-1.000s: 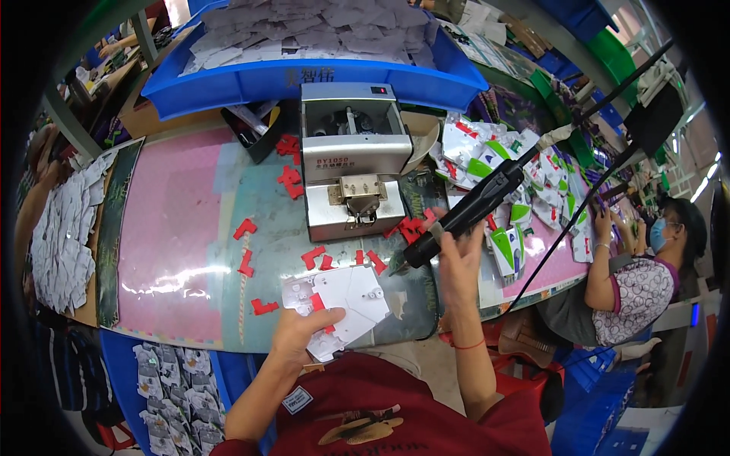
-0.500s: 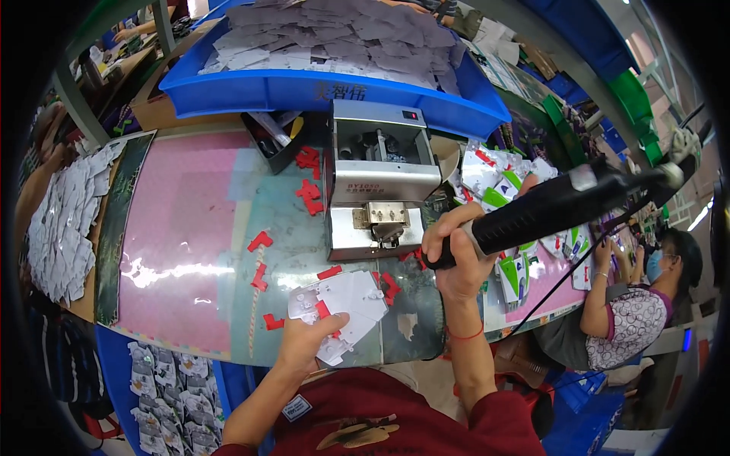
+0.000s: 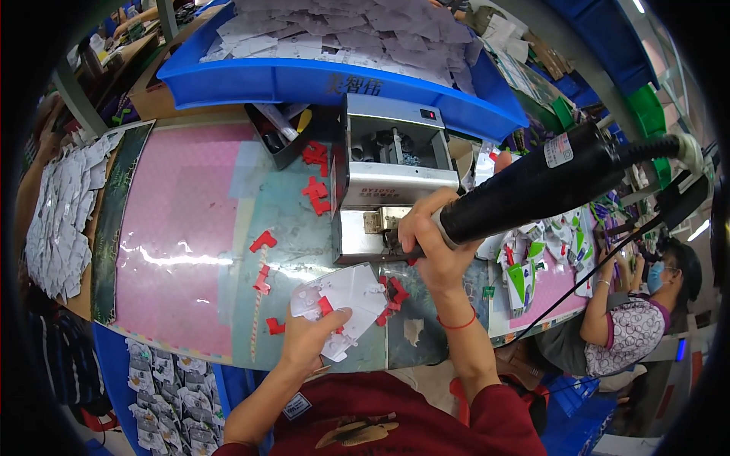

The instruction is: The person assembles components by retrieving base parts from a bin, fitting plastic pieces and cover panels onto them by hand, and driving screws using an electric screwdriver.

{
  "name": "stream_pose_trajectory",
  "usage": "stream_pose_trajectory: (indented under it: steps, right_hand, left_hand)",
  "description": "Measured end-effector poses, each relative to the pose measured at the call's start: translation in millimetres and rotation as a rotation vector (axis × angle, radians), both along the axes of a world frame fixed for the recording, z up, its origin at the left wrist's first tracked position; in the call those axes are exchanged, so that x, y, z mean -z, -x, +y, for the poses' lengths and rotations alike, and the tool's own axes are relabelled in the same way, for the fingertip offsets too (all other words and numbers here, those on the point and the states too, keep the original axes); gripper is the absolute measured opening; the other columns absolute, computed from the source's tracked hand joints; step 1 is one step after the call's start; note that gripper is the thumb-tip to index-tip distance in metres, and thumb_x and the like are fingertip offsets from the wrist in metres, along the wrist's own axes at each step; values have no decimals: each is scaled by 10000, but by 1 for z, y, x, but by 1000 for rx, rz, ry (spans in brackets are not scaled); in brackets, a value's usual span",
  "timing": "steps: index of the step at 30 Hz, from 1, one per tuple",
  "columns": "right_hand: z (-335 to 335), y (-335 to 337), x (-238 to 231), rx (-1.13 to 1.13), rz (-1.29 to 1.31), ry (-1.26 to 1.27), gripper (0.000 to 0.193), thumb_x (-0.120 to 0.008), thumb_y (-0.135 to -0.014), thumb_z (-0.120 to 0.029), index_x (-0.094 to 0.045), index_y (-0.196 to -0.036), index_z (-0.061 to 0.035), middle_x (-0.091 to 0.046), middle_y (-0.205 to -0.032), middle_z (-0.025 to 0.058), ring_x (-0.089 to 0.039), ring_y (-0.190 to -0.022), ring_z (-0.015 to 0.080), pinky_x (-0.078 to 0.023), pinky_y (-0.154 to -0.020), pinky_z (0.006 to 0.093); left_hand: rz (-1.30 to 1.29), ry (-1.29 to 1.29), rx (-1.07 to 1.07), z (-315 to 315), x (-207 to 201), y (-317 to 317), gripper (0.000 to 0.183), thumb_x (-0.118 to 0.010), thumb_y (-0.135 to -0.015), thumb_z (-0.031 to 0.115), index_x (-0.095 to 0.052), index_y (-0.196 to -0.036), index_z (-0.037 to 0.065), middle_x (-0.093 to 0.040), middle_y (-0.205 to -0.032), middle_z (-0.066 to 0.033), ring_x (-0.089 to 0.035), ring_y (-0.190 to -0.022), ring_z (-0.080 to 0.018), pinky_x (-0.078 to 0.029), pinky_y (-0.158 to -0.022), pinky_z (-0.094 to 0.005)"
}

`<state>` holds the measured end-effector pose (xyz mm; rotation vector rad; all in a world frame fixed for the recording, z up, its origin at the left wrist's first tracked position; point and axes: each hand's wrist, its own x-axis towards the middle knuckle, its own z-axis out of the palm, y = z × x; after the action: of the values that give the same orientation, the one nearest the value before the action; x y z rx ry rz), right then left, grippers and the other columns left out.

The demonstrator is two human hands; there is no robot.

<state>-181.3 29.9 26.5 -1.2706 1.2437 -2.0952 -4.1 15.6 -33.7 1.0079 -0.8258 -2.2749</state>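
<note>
My left hand (image 3: 310,336) grips a flat white plastic shell (image 3: 357,292) by its near left edge, the thumb pressed on top beside a small red plastic piece (image 3: 325,305) in it. My right hand (image 3: 437,247) is wrapped round the front of a black electric screwdriver (image 3: 532,190), which tilts with its cable end up to the right. Its tip is at the front of a silver screw feeder (image 3: 399,181), mostly hidden by my fingers. More red plastic pieces (image 3: 396,293) lie beside the shell's right edge.
Other red pieces (image 3: 263,242) lie left of the feeder. A blue bin (image 3: 266,83) of white shells stands behind it, beside a dark tool box (image 3: 287,154). White-green assemblies (image 3: 521,281) lie at right, near a seated co-worker (image 3: 631,327). Stacked white parts (image 3: 68,216) are at far left.
My right hand has brought the screwdriver's tip left and forward, to the feeder's front. My left hand keeps its grip on the shell. The whole view has shifted slightly.
</note>
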Motion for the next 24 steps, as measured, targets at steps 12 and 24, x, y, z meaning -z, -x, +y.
stream_pose_trajectory:
  steps: [12,24]
  right_hand:
    - [31,-25,-4,-380,-168,-64,259,-643,-744,-211,-462,-654,-50,-481,-512,57,-467,-436,139,-412,-463,248]
    - [35,-17,0,-521,-2,21,131,-649,-697,-65,-524,-724,-40,-539,-602,61,-525,-514,166,-422,-502,254]
  left_hand:
    - [-34,24,17,2,-9,1,412,-631,-643,-57,-480,-1025,-34,-581,-907,-109,-591,-777,-172,-488,-687,-277]
    - [-28,-80,196,-8,-31,-3,413,-649,-638,-48,-486,-1016,-8,-589,-893,-88,-588,-786,-161,-488,-671,-277]
